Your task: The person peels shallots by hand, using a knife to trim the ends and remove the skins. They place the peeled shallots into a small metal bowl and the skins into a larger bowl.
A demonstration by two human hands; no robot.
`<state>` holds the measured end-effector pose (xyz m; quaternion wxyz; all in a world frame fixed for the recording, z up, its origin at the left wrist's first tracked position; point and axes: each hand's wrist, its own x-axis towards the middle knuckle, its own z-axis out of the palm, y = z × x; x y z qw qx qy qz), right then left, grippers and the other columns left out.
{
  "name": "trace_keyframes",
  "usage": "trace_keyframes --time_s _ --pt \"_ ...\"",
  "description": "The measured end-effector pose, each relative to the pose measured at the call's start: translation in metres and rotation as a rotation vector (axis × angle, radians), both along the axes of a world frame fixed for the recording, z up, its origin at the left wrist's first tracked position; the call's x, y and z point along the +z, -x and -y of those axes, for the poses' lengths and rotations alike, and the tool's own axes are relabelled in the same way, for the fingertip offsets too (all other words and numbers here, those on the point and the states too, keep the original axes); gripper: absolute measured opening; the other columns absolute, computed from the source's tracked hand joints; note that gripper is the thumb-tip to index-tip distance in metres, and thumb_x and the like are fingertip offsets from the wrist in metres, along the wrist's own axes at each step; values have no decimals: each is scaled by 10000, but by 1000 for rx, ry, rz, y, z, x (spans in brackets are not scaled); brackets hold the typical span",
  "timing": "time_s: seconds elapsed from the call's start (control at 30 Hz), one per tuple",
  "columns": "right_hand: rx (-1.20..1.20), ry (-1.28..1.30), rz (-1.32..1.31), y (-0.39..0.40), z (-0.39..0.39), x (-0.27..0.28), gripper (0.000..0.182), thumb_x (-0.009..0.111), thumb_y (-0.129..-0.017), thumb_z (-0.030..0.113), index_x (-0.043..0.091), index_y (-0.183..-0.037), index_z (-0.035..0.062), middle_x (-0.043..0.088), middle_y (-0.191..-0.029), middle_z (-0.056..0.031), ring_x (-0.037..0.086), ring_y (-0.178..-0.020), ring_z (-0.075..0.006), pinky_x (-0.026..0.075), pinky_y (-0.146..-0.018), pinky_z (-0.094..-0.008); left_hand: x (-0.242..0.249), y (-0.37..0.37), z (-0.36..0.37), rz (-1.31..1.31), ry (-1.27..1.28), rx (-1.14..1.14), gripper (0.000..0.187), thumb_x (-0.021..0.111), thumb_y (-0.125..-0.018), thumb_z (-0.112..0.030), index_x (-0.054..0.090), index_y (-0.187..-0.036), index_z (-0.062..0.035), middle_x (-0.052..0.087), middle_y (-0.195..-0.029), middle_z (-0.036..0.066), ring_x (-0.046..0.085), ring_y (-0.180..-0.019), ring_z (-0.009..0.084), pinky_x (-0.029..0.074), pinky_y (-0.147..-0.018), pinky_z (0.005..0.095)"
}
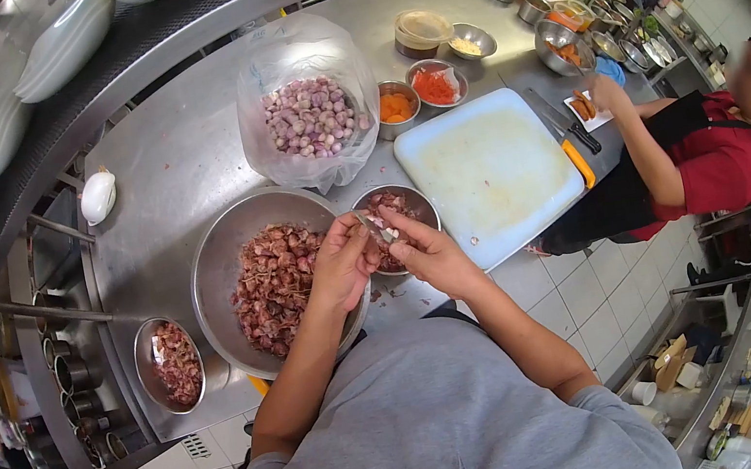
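Note:
My left hand (339,265) and my right hand (436,254) meet over a small steel bowl (429,201) of reddish shallot skins. Between my closed fingertips is a small shallot (380,226), pale and purple, pinched from both sides. A thin greyish sliver by the left fingertips is too small to name. Under my left wrist stands a large steel bowl (213,250) heaped with unpeeled shallots (275,285). Beyond it, a clear plastic bag (269,55) holds many peeled shallots (310,117).
A white cutting board (488,168) lies to the right, with a knife (581,133) past it. Small bowls of orange (396,107) and red (436,85) pieces stand behind. A bowl of skins (170,365) sits left. A co-worker (710,142) stands at the right, near a small plate (602,115).

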<state>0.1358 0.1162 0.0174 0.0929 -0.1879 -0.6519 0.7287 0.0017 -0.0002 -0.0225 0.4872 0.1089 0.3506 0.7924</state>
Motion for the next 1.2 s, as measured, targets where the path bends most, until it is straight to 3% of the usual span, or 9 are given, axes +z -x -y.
trace_keyframes --time_s 0.1,0.43,0.63,0.7,0.73,0.9,1.03,1.1,1.2 --pt "24 -29 12 0 -1 3 525 578 -965 139 401 -1456 74 509 -1397 -90 449 -1273 -150 345 -1065 -288 8 -1 0 -20 42 -15 236 599 -962 -195 576 -1180 -107 588 -833 -39 517 -631 56 390 -529 190" --pt "-30 -295 -124 2 -5 -12 462 605 -944 133 503 -1393 99 581 -1306 -104 540 -1133 -145 402 -992 -283 12 -10 -1 -161 178 -19 259 588 -960 -130 580 -1207 -52 542 -779 -42 506 -616 50 384 -513 173" --pt "-84 60 154 0 -7 7 427 572 -967 113 507 -1388 90 594 -1272 -49 579 -1072 -104 444 -934 -240 11 -3 -1 -117 147 -112 218 541 -974 -129 569 -1169 -34 567 -804 -12 497 -599 75 366 -496 199" --pt "-134 151 -3 3 -8 -3 445 549 -982 118 479 -1421 133 573 -850 75 378 -593 -2 287 -501 -158 20 -4 0 -120 150 -150 205 519 -982 -134 567 -1154 -33 567 -808 -5 493 -594 80 358 -492 205" --pt "-134 151 -2 3 -8 -5 445 549 -982 118 479 -1421 133 573 -850 75 378 -593 -2 287 -501 -158 25 -5 0 -105 161 -153 202 509 -985 -138 565 -1148 -34 569 -816 1 489 -589 82 356 -493 205" --pt "-34 -96 -86 0 -6 0 504 555 -979 115 411 -1463 118 625 -1048 20 510 -777 -25 437 -659 -182 16 -3 -1 -77 139 -100 208 507 -988 -123 548 -1174 -39 532 -772 -6 465 -576 71 339 -488 199" --pt "14 -264 -113 2 -7 -11 505 563 -973 108 413 -1455 93 578 -1292 -28 541 -1075 -88 447 -922 -243 22 0 1 -111 182 -113 146 519 -984 -141 573 -1097 -66 516 -709 -17 462 -571 62 339 -484 193" --pt "54 -206 -27 1 -9 -9 487 576 -964 104 443 -1431 74 498 -1417 -46 452 -1265 -135 352 -1063 -279 23 0 1 -127 196 -113 141 523 -982 -144 576 -1092 -73 508 -684 -21 459 -567 60 339 -483 191" --pt "-16 -267 -94 4 -8 -23 471 627 -930 130 515 -1388 122 626 -1179 -94 563 -1058 -164 414 -969 -281 22 0 2 -125 199 -113 135 525 -981 -147 582 -1080 -75 500 -665 -25 451 -553 59 336 -481 187"
